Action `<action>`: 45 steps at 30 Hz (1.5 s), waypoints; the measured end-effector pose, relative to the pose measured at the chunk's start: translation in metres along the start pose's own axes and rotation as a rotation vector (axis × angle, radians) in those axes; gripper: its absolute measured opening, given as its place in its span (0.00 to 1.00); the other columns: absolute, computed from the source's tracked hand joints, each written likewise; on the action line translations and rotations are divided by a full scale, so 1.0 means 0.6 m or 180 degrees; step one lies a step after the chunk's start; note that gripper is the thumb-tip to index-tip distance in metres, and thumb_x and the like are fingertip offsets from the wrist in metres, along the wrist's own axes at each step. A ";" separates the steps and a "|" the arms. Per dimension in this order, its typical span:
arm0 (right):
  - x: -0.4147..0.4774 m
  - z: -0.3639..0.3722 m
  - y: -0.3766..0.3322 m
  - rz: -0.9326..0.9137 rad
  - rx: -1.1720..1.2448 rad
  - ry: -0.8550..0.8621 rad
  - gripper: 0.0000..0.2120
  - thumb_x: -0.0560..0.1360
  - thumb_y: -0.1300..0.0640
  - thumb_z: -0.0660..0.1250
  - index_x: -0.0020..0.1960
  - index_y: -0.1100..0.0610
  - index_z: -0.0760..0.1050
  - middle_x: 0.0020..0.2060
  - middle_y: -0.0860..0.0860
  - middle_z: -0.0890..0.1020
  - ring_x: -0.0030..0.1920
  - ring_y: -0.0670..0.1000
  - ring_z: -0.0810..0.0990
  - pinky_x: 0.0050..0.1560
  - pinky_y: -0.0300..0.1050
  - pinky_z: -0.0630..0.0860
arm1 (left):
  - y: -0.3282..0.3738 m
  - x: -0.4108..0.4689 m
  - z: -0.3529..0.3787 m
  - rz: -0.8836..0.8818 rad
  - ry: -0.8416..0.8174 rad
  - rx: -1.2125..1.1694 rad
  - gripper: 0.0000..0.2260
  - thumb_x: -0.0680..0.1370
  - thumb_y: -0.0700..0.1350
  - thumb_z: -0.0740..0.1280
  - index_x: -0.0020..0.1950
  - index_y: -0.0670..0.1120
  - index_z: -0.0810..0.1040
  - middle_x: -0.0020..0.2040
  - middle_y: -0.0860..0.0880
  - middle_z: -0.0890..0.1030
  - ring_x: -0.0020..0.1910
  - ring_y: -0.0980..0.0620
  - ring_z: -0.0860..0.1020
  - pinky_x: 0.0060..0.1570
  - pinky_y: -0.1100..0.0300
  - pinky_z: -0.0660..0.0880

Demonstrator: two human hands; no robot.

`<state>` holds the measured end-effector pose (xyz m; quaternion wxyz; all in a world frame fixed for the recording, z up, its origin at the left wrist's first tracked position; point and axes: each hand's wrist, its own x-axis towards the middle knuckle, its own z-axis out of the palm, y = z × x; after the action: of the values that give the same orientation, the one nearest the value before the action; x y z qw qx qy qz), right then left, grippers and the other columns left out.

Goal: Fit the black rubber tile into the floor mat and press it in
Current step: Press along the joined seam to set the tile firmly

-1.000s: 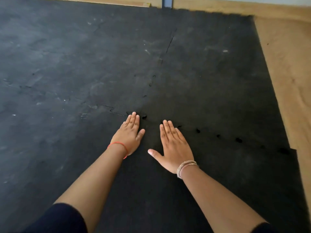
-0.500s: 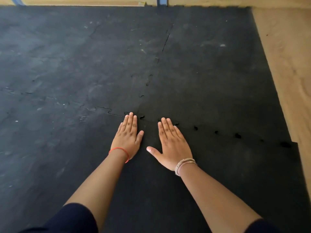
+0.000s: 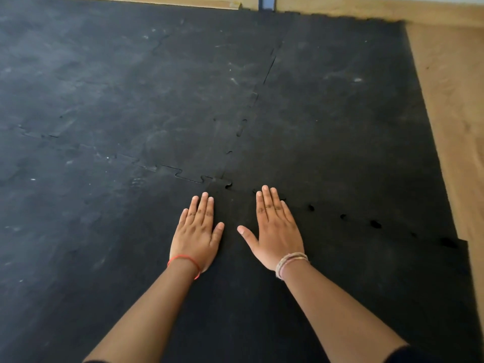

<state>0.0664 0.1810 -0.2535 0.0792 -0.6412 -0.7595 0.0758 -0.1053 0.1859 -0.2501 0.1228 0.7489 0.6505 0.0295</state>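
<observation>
The black rubber tile [image 3: 353, 289] lies at the near right of the black floor mat [image 3: 131, 106]. Its far edge meets the mat along a jigsaw seam with several small dark gaps [image 3: 375, 224]. My left hand [image 3: 196, 231] lies flat, palm down, on the tile's far left corner, fingers together. My right hand [image 3: 275, 226] is flat beside it with the thumb spread, fingertips at the seam. Neither hand holds anything.
Bare wooden floor [image 3: 453, 113] runs along the mat's right side and far edge. A grey-blue post [image 3: 266, 2] stands at the far edge. A slightly open seam [image 3: 269, 69] runs between the two far tiles. The tile's right corner juts past the mat's edge.
Both hands stay flat near the seam; the left hand has slid slightly back from the corner. The camera view has shifted a little.
</observation>
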 end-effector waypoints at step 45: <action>0.070 -0.050 -0.056 -0.0961 -0.0840 -0.1523 0.49 0.71 0.28 0.49 0.74 0.62 0.37 0.75 0.57 0.39 0.75 0.53 0.38 0.73 0.48 0.42 | -0.036 -0.012 -0.017 -0.0053 -0.0011 -0.0018 0.24 0.81 0.50 0.45 0.75 0.48 0.42 0.77 0.52 0.43 0.75 0.56 0.40 0.72 0.59 0.39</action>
<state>0.0335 0.2172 -0.2157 -0.1755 -0.4898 -0.8465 0.1127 -0.1293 0.1832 -0.2444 0.1263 0.7432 0.6564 0.0289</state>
